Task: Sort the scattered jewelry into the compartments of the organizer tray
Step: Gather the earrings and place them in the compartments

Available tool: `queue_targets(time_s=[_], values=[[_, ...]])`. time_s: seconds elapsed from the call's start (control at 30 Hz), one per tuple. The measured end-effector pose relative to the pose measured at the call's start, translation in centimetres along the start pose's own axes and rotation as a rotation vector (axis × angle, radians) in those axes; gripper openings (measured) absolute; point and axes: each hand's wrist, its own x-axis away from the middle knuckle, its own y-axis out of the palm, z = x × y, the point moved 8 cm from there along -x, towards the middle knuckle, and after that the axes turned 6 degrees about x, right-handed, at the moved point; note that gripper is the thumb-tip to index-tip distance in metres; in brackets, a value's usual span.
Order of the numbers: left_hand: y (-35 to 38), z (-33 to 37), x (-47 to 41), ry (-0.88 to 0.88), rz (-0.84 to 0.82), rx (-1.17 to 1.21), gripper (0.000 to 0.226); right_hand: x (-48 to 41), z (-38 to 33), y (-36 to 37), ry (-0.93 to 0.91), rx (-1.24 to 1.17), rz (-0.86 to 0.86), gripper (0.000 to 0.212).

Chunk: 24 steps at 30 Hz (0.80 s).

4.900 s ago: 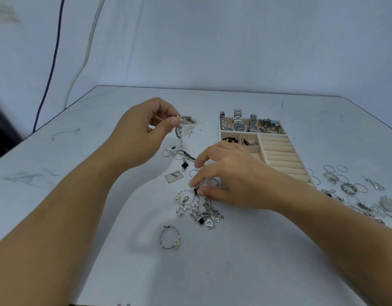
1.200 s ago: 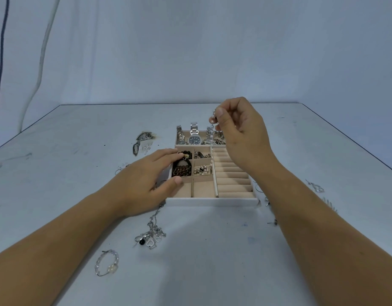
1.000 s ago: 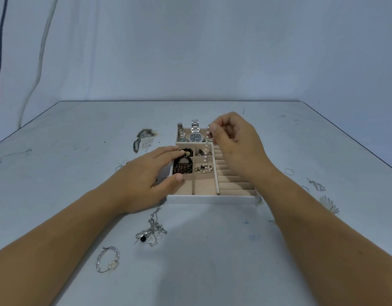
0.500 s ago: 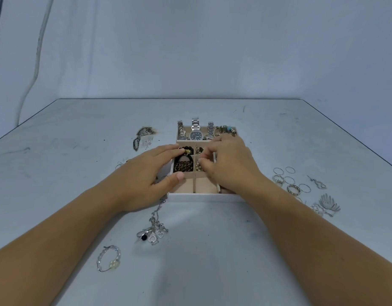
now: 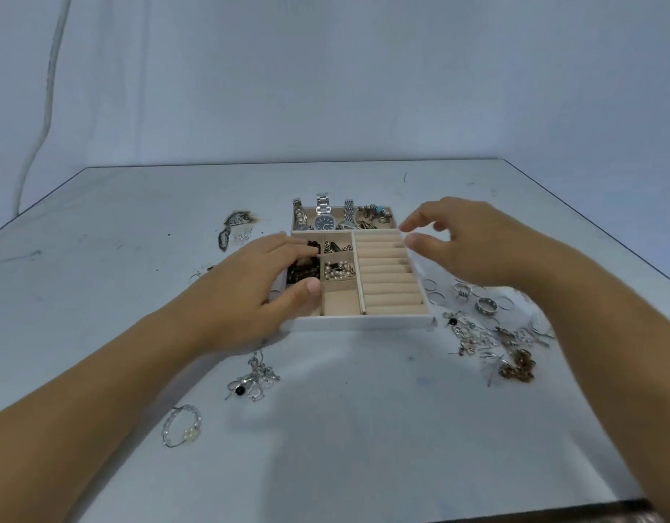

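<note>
The beige organizer tray (image 5: 358, 322) sits mid-table. Watches (image 5: 323, 217) fill its far row, and a pearl bracelet (image 5: 339, 270) lies in a small middle compartment. My left hand (image 5: 258, 292) rests flat on the tray's left side, its fingers over a dark chain (image 5: 301, 274) and its thumb on a divider. Above the tray's right edge hovers my right hand (image 5: 473, 243), fingers apart and empty, beside the ring rolls (image 5: 390, 273). Loose rings (image 5: 486, 305) and a tangle of chains (image 5: 496, 345) lie right of the tray.
A silver pendant cluster (image 5: 252, 379) and a beaded bracelet (image 5: 182, 426) lie on the table in front of my left arm. A patterned piece (image 5: 233, 228) lies left of the tray. The table's near edge (image 5: 552, 513) shows at bottom right.
My right hand lowered the pearl bracelet into the small middle compartment, let go, and has lifted away to the right, empty. My left hand stayed on the tray.
</note>
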Motion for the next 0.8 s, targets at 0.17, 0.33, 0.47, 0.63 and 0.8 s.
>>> queue_targets(time_s=[0.17, 0.33, 0.47, 0.63, 0.8], values=[[1.3, 7.5, -0.5, 0.206, -0.054, -0.015, 0.050, 6.4, 4.4, -1.1, 0.034, 0.052, 0.067, 0.026], [5.0, 12.5, -1.7, 0.261, -0.141, -0.037, 0.049, 11.9, 8.4, 0.5, 0.084, 0.045, 0.127, 0.036], [7.9, 14.6, -2.6, 0.279, -0.149, -0.044, 0.050, 14.5, 9.9, 1.0, 0.115, 0.042, 0.172, 0.039], [10.1, 15.3, -3.6, 0.242, -0.121, -0.054, 0.055, 15.2, 11.5, 2.3, 0.167, 0.028, 0.138, 0.050], [10.4, 15.9, -5.7, 0.237, -0.081, -0.044, 0.043, 15.0, 12.4, 3.0, 0.220, 0.089, 0.109, 0.063]])
